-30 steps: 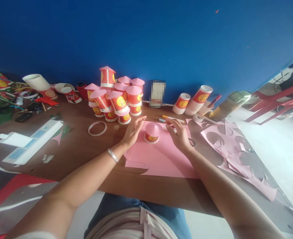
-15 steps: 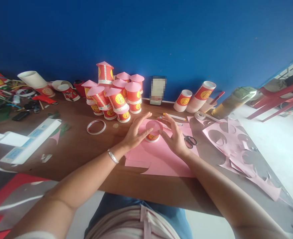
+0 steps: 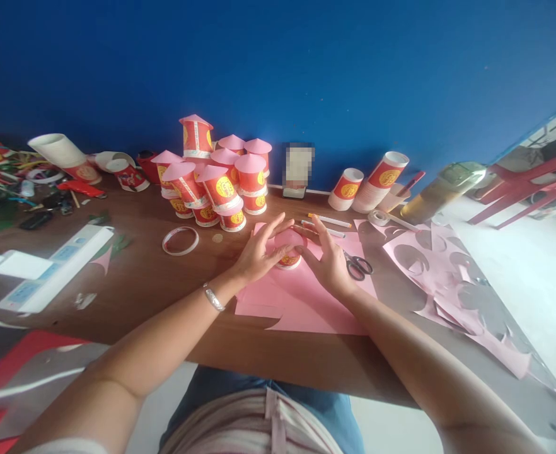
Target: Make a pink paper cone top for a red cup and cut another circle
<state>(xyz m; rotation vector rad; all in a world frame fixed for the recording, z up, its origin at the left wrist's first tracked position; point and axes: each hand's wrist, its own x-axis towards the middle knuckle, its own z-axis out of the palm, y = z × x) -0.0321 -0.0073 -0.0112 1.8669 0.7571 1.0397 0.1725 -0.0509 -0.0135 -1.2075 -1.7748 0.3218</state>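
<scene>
A small red paper cup with a pink paper cone on top stands upside down on a sheet of pink paper on the brown table. My left hand presses against the cup's left side, its fingers curved round the cone. From the right, my right hand cups the same cone with its fingers. Both hands enclose the cup between them. A silver bracelet sits on my left wrist.
A stack of finished pink-capped red cups stands behind. A tape ring, scissors, pens, more cups and pink scrap paper with cut holes lie around. A white power strip lies left.
Both hands moved inward from either side of the cup and closed round its pink cone. The view tilted slightly.
</scene>
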